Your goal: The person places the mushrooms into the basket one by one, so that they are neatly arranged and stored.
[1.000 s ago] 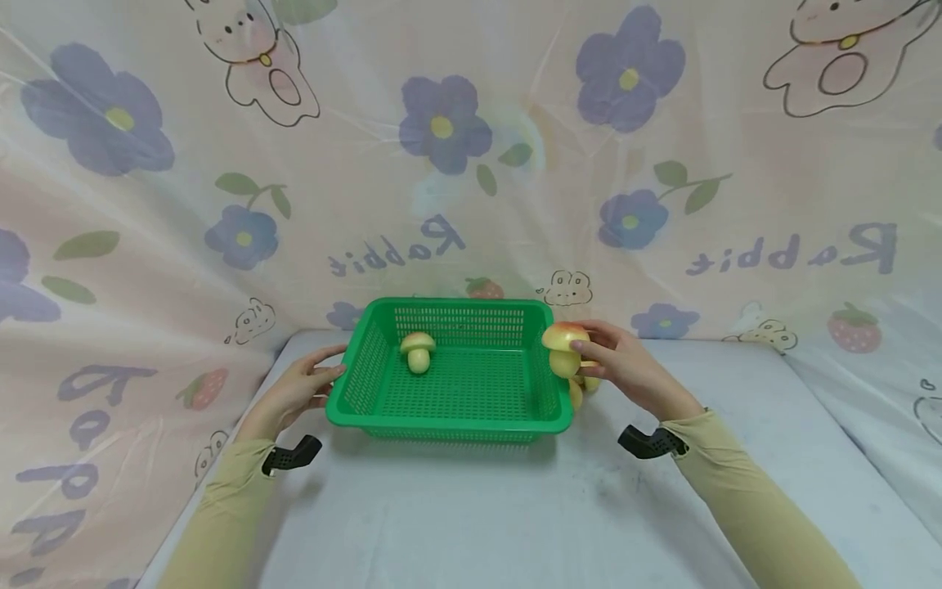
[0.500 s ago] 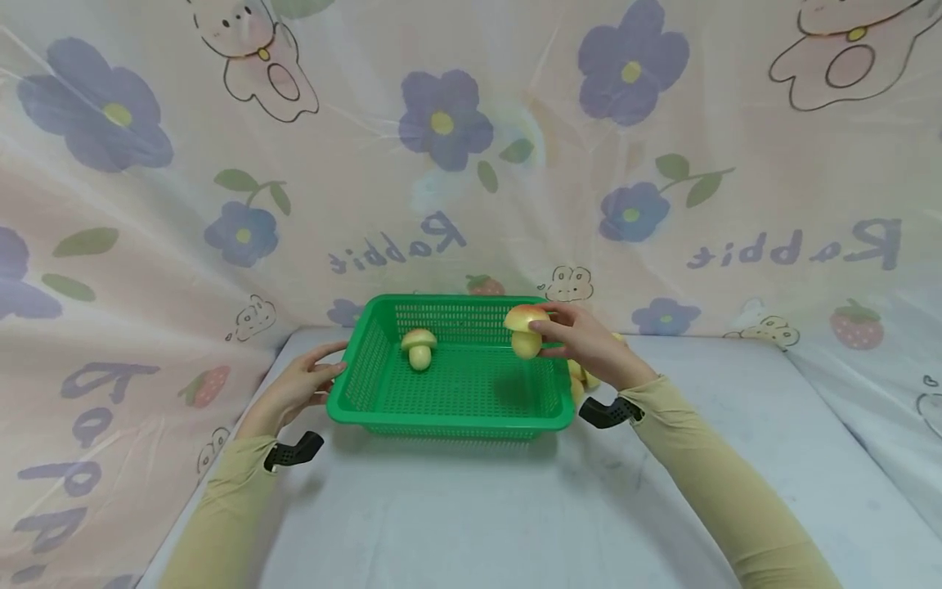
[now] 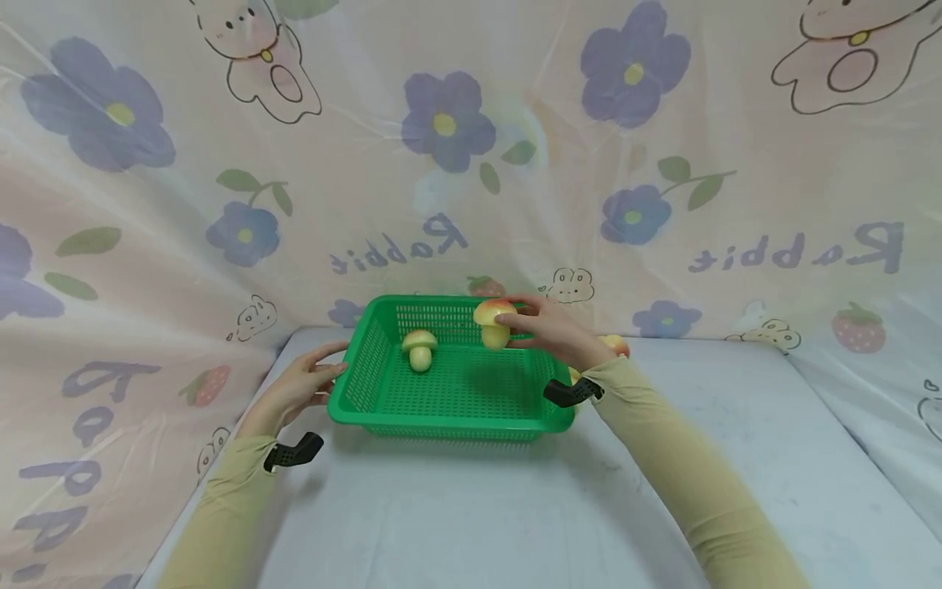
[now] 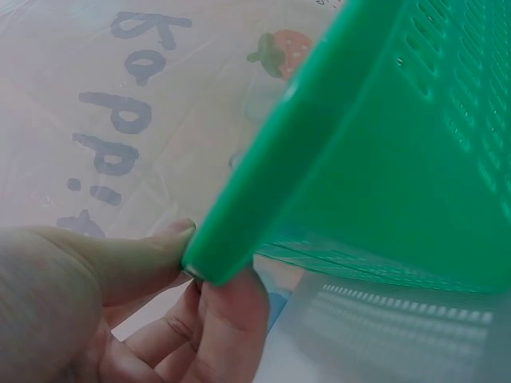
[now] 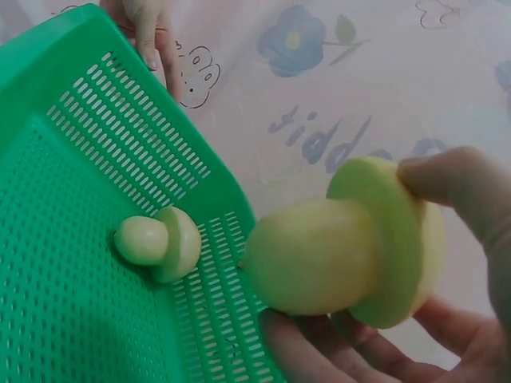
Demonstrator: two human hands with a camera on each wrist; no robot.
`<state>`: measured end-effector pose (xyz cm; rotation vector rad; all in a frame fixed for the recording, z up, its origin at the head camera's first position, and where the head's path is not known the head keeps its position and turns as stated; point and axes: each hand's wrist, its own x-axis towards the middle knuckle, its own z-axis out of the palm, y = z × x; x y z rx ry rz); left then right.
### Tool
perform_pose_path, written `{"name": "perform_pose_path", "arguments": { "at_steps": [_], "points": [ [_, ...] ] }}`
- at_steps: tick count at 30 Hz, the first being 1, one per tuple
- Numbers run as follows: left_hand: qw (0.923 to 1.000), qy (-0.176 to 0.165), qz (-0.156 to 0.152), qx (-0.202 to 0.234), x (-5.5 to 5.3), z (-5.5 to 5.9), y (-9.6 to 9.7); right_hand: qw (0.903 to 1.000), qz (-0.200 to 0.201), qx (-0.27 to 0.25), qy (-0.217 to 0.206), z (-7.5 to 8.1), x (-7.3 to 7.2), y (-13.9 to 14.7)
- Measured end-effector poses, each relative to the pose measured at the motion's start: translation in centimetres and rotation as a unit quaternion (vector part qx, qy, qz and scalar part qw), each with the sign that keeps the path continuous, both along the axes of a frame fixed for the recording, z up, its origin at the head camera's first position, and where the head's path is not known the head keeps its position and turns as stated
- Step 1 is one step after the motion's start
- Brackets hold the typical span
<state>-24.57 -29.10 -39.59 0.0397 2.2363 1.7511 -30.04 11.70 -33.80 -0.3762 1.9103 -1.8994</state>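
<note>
A green plastic basket (image 3: 449, 424) with slotted walls stands on the table. My left hand (image 3: 293, 389) pinches its left rim, thumb on the outer side and fingers underneath, as the left wrist view shows. Over the basket's right half, my right hand (image 3: 559, 331) holds a mushroom (image 3: 494, 329) by its cap, between thumb and fingers. The mushroom has a yellow stem and a yellow cap reddening at the top; its stem points down. Another mushroom (image 5: 144, 242) of the same look lies inside the basket, near the left back corner.
Just right of the basket are more mushrooms (image 3: 615, 345), partly hidden by my right wrist. A white cloth covers the table (image 3: 456, 515). Behind it and on the left hangs a curtain (image 3: 338, 180) printed with flowers and rabbits.
My right hand has carried the mushroom leftward from the basket's right rim to above its inside, raising it slightly. My left hand has stayed at the left rim.
</note>
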Motion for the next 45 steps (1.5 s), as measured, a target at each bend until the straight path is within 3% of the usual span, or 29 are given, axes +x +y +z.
{"name": "perform_pose_path", "arguments": {
  "at_steps": [4,11,24,38,45],
  "points": [
    [1.0000,0.002,0.001,-0.007,0.0,0.0,0.1,0.9997,-0.001,-0.013,-0.021,-0.4,-0.8,-1.0],
    [0.9999,0.001,0.003,-0.013,-0.1,-0.1,-0.1,0.9984,-0.028,0.010,-0.048,-1.1,-2.1,-2.5],
    [1.0000,0.002,0.005,-0.004,0.2,0.2,0.2,0.9966,-0.014,0.014,-0.080,-3.8,-4.6,-4.6],
    [1.0000,0.002,0.003,-0.002,0.1,0.0,0.2,0.9926,-0.027,0.026,-0.115,-5.1,-5.0,-5.9],
    [1.0000,0.004,-0.003,-0.001,0.0,0.1,0.1,0.9863,-0.040,0.066,-0.146,-5.9,-5.4,-6.3]
  ]
}}
